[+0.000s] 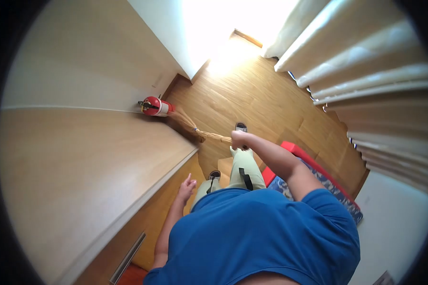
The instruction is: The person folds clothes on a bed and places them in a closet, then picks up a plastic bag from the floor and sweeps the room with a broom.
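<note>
My right hand [239, 139] is closed around the handle end of a straw soft broom [213, 136], held out in front of my legs. The broom's pale braided handle runs left to a blue binding, and its tan bristles fan out beyond it. Those bristles reach toward the wooden floor beside a red fire extinguisher [158, 107], overlapping its base in this view. My left hand [187, 188] hangs near the edge of the wooden counter [104, 156], holding nothing, with its index finger stretched out and the other fingers loosely bent.
Long pale curtains [361, 61] hang along the right side. A red-edged mat with a blue patterned cover [318, 178] lies on the floor at my right. Bright light comes through an opening ahead. Below the counter is a cabinet front with a metal handle [128, 256].
</note>
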The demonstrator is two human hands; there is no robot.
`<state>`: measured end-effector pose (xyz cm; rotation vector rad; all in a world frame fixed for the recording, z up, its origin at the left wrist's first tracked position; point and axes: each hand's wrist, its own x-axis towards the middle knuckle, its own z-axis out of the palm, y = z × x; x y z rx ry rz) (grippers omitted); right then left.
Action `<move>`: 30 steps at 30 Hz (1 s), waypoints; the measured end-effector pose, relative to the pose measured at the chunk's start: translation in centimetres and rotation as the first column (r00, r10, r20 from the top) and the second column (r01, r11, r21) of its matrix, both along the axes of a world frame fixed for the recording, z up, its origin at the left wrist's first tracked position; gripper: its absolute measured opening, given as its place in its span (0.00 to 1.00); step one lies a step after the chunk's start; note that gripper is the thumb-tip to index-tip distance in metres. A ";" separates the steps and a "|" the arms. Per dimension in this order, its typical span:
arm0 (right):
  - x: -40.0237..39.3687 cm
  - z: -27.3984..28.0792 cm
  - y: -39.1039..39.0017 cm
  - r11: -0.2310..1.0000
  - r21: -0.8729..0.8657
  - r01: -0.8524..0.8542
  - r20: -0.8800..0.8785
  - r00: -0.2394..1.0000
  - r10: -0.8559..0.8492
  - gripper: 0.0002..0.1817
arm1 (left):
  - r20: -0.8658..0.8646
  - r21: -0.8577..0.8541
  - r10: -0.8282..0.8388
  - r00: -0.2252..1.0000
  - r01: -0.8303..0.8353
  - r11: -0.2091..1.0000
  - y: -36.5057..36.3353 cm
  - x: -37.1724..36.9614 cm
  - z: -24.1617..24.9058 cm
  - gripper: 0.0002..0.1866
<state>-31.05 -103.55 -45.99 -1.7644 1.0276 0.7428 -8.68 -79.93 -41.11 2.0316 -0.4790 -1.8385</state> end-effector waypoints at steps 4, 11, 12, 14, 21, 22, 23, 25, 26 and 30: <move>6.6 -1.0 -11.6 1.000 0.011 0.014 -0.100 0.995 -0.013 0.08 | -0.034 0.008 0.177 0.984 -0.177 0.984 -3.9 -3.3 2.0 0.29; 9.1 -3.4 -11.4 0.987 -0.010 0.163 -0.008 0.987 -0.163 0.19 | 0.108 0.123 0.465 0.878 -0.476 0.871 -5.2 -6.1 5.0 0.30; 8.8 -1.2 -10.6 0.993 -0.015 0.118 0.021 0.993 -0.118 0.20 | 0.110 0.134 0.476 0.873 -0.488 0.863 -5.2 -6.3 5.0 0.30; 8.6 -1.7 -11.2 0.985 0.026 0.168 0.063 0.984 -0.169 0.18 | 0.126 0.201 0.501 0.856 -0.517 0.832 -4.7 -6.7 4.5 0.31; 11.9 -7.4 -18.2 0.939 0.106 0.327 -0.049 0.945 -0.323 0.15 | 0.156 0.115 0.411 0.898 -0.429 0.896 -6.8 -7.2 3.8 0.31; 10.4 -5.7 -17.3 0.975 0.146 0.165 -0.044 0.986 -0.161 0.15 | 0.157 0.110 0.426 0.891 -0.444 0.889 -7.0 -7.3 3.9 0.31; 8.3 -5.8 -15.7 0.996 0.061 0.067 -0.011 0.998 -0.066 0.16 | 0.165 0.073 0.446 0.880 -0.462 0.884 -7.1 -7.3 4.3 0.31; 3.4 -3.2 -14.6 0.994 -0.004 -0.107 0.002 0.994 0.107 0.21 | 0.166 0.022 0.493 0.854 -0.503 0.864 -6.3 -7.1 4.4 0.31; 1.6 -0.7 -14.8 0.983 -0.009 -0.182 -0.031 0.983 0.182 0.21 | 0.179 0.030 0.495 0.850 -0.508 0.861 -5.7 -6.8 3.8 0.31; -0.2 8.7 -16.9 0.974 0.125 -0.190 -0.156 0.966 0.208 0.17 | 0.167 0.076 0.574 0.801 -0.591 0.803 -3.5 -6.5 1.9 0.31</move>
